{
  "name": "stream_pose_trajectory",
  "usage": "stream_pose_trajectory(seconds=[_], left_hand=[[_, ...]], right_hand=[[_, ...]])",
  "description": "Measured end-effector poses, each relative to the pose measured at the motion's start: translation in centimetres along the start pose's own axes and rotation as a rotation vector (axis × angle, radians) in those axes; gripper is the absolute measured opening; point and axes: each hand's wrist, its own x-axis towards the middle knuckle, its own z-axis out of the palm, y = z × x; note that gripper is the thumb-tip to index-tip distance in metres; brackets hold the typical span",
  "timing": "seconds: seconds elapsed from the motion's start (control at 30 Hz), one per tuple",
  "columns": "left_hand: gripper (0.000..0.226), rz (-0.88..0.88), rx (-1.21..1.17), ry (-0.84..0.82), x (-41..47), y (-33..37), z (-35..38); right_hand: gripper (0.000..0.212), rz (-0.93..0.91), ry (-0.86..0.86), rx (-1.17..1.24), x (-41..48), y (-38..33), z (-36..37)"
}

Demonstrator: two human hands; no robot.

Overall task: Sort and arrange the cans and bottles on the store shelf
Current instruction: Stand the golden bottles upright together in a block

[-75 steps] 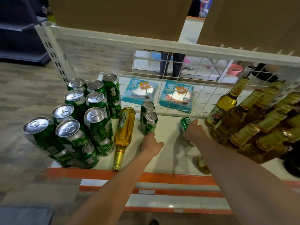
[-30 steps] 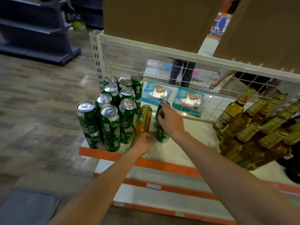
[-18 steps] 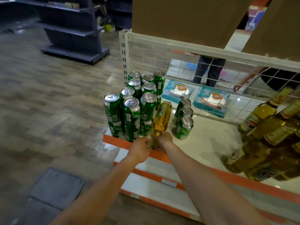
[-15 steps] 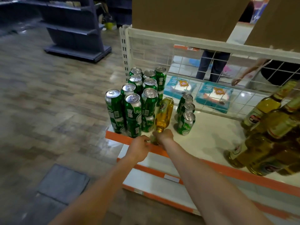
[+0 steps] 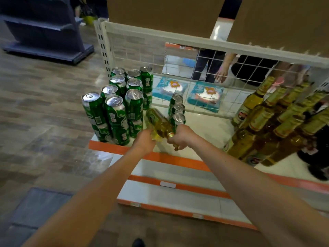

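A yellow glass bottle (image 5: 160, 124) is lifted off the white shelf (image 5: 210, 129) and lies tilted, its base up and to the left. My right hand (image 5: 181, 137) grips its neck, and my left hand (image 5: 145, 141) holds its body from below. Stacked green cans (image 5: 115, 111) fill the shelf's left end. Three single green cans (image 5: 178, 111) stand in a row just behind the bottle. Several yellow bottles (image 5: 277, 122) stand at the right.
A white wire grid (image 5: 204, 72) backs the shelf, with blue packs (image 5: 204, 96) and people's legs behind it. Brown cardboard (image 5: 160, 13) hangs above. An orange edge strip (image 5: 178, 160) fronts the shelf, lower shelves below. A dark rack (image 5: 44, 32) stands far left.
The yellow bottle lay beside the stacked cans; both hands took it and raised it off the shelf, swinging its neck to the right. Earlier my right hand set a third can in the row.
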Motion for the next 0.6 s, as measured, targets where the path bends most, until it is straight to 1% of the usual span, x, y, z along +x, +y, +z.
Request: stream_pose_trajectory(seconds=[0.1, 0.2, 0.3, 0.37, 0.43, 0.5, 0.53, 0.6], left_hand=[[0.061, 0.039, 0.047, 0.007, 0.8, 0.0, 0.5], [0.075, 0.044, 0.055, 0.033, 1.8, 0.0, 1.1], [0.085, 0.018, 0.029, 0.086, 2.8, -0.5, 1.6], [0.088, 0.027, -0.007, 0.127, 3.2, -1.0, 2.1], [0.086, 0.025, -0.053, 0.169, 3.3, -1.6, 2.5], [0.078, 0.084, -0.077, 0.202, 2.8, -2.3, 2.8], [0.074, 0.13, -0.094, 0.198, 2.4, -2.5, 3.1], [0.065, 0.169, -0.159, 0.149, 1.4, -2.4, 3.6]], right_hand=[[0.021, -0.074, 0.044, -0.155, -1.4, -0.5, -1.7], [0.015, -0.164, 0.148, -0.308, -2.3, -1.3, -3.8], [0.028, -0.227, 0.254, -0.387, -3.0, -2.5, -5.5], [0.028, -0.266, 0.278, -0.415, -3.4, -3.4, -6.3], [0.028, -0.293, 0.286, -0.427, -3.8, -4.3, -6.9], [0.019, -0.328, 0.29, -0.439, -4.3, -5.3, -7.6], [0.015, -0.347, 0.294, -0.453, -4.5, -5.7, -7.9], [0.017, -0.368, 0.285, -0.498, -4.9, -6.3, -8.4]])
